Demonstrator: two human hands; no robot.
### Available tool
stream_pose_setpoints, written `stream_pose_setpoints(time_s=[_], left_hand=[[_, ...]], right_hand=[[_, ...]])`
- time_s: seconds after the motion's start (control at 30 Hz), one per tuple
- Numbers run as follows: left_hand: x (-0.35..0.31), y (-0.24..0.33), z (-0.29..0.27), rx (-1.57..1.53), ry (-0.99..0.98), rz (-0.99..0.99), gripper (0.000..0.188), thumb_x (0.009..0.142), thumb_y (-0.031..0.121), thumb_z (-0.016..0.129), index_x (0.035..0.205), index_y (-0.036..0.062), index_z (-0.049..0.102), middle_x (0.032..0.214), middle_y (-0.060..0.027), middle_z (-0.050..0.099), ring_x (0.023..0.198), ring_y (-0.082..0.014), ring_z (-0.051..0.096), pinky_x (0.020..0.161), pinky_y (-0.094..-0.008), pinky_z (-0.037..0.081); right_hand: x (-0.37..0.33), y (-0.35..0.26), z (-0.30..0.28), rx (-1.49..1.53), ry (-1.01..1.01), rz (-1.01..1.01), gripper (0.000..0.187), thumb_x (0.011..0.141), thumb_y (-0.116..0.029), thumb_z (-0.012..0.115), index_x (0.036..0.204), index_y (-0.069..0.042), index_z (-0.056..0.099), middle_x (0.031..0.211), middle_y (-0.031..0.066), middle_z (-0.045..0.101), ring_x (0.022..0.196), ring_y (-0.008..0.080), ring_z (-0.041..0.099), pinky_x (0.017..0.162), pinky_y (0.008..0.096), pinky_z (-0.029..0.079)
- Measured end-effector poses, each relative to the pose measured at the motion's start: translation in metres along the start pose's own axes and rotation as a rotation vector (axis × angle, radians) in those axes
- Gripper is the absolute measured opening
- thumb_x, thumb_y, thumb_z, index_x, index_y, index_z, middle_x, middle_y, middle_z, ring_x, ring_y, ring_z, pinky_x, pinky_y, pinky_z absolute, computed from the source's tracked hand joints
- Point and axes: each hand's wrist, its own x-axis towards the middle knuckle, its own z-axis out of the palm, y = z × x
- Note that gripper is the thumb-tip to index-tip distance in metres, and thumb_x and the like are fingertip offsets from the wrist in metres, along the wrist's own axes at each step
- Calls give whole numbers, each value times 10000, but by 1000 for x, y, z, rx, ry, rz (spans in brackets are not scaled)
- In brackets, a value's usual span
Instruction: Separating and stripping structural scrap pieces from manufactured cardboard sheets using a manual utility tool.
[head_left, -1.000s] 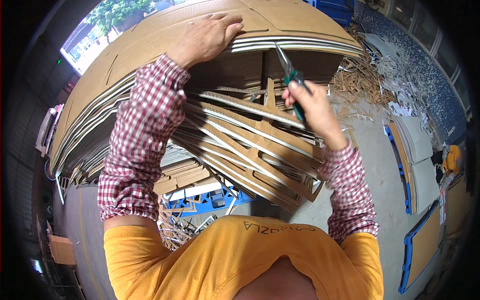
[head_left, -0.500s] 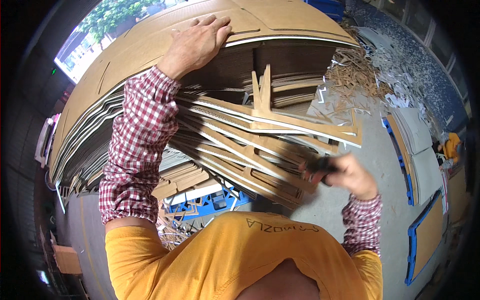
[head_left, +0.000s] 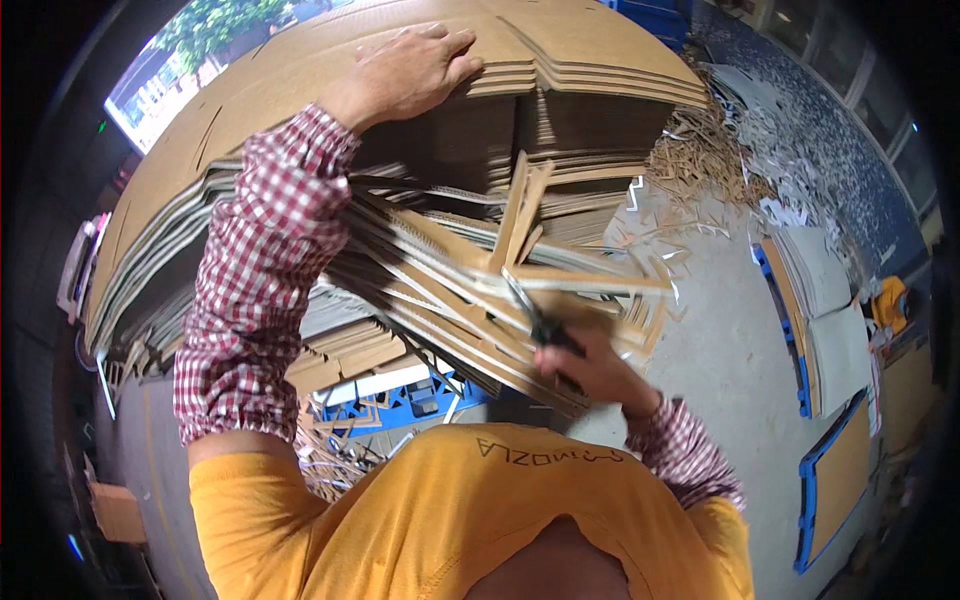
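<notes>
My left hand (head_left: 408,82) lies palm down with its fingers stretched out on top of a tall stack of brown die-cut cardboard sheets (head_left: 300,85), near its front edge. Lower down, my right hand (head_left: 600,365) is closed around a black-handled tool (head_left: 548,335) with a narrow metallic end; motion blur hides its exact kind. The tool's end is against or just in front of the cardboard waste strips (head_left: 440,270), which hang in a tilted, fanned bundle off the stack's front. Some strip ends (head_left: 525,205) stick up beside the tool.
A blue pallet (head_left: 400,410) shows under the stack, with cardboard scraps (head_left: 330,455) on the floor by it. Far right lies a heap of brown offcuts (head_left: 705,160). Right of me are pale flat sheets (head_left: 815,260) and a brown board (head_left: 838,480) on blue pallets.
My right hand has swung left with the tool, onto or close to the strips, which are shaken and shifted. The top sheets' front edge now shows separated layers; my left hand stays on top.
</notes>
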Motion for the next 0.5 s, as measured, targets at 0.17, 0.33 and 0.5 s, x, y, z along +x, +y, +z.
stream_pose_setpoints(time_s=[0.17, 0.33, 0.5], left_hand=[[-26, 1, 5, 74, 93, -101, 401, 901, 411, 407, 1081, 73, 528, 1077, -175, 547, 1029, -380, 515, 804, -615, 406], [-96, 5, 3, 126, 423, -217, 521, 837, 474, 506, 1209, 111, 469, 1214, -173, 471, 1147, -368, 434, 897, -573, 320], [-137, 17, 6, 63, 650, -400, 649, 725, 472, 651, 1230, 105, 477, 1267, -199, 422, 1208, -414, 338, 963, -569, 246]], right_hand=[[-32, -48, -7, 39, 63, -43, 235, 847, -174, 566, 978, 15, 608, 804, 27, 618, 704, 75, 534, 626, 215, 429], [-53, -78, -38, -37, 74, -328, 429, 810, -358, 588, 813, 71, 618, 958, 169, 618, 924, 257, 586, 824, 366, 446], [44, -179, -20, -148, 357, -708, 257, 908, -191, 483, 901, 34, 607, 985, 141, 609, 883, 183, 587, 779, 290, 444]])
